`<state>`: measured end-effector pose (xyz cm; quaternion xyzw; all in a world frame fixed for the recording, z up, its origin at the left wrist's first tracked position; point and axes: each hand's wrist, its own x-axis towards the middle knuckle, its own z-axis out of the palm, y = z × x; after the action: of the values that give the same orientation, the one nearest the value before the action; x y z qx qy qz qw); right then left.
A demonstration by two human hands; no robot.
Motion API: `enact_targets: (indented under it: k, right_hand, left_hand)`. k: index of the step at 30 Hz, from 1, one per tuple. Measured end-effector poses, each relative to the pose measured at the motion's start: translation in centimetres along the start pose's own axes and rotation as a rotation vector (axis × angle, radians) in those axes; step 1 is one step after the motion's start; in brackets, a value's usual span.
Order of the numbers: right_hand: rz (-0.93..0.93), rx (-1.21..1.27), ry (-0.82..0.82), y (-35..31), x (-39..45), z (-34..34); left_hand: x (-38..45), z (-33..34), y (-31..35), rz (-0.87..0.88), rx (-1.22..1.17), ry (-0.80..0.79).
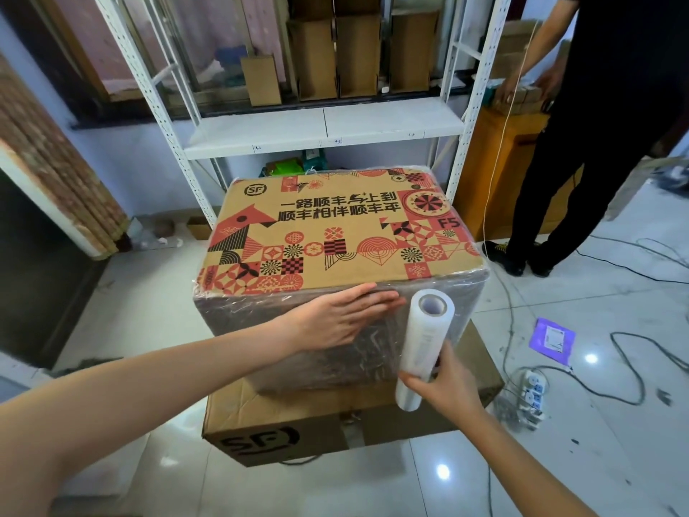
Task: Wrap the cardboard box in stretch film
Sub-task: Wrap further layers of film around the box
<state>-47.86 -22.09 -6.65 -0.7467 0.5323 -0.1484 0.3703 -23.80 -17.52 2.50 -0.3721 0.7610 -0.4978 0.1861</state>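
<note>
A cardboard box [335, 233] with a red and black printed top stands on a larger plain carton [298, 423]. Clear stretch film covers its side faces, and the near face looks wrinkled and grey. My left hand [343, 315] lies flat with straight fingers on the near face, just under the top edge. My right hand [447, 382] grips the lower part of an upright roll of stretch film [421, 341] close to the box's near right corner.
A white metal shelf rack [324, 128] stands behind the box. A person in black [581, 143] stands at the right by a yellow cabinet [496, 169]. Cables and a power strip [533, 393] lie on the tiled floor at the right, with a purple sheet [551, 339].
</note>
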Motion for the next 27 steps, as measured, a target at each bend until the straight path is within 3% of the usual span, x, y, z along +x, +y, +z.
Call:
enact_targets:
  k: [4,8,12,15,19,27]
  right_hand:
    - [0.020,0.058,0.032,-0.4,0.3,-0.3]
    - [0.014,0.076,0.040,-0.6,0.2,-0.2]
    - [0.064,0.124,0.031,-0.6,-0.1,0.3]
    - [0.099,0.219,0.011,-0.3,-0.3,0.9]
    - [0.142,0.308,0.018,-0.4,-0.1,1.1]
    - [0.068,0.223,-0.076,0.3,0.2,0.9]
  left_hand:
    - [0.3,0.1,1.0,-0.015,-0.057,0.053]
    - [0.0,-0.2,5.5,0.365,-0.128,0.165]
    - [-0.1,1.0,9.6,0.605,-0.144,0.022]
    - [0.2,2.1,10.7,0.614,0.044,-0.087]
    - [0.8,3.0,11.1,0.584,0.221,-0.110]
    - [0.5,3.9,12.0,0.538,0.215,-0.137]
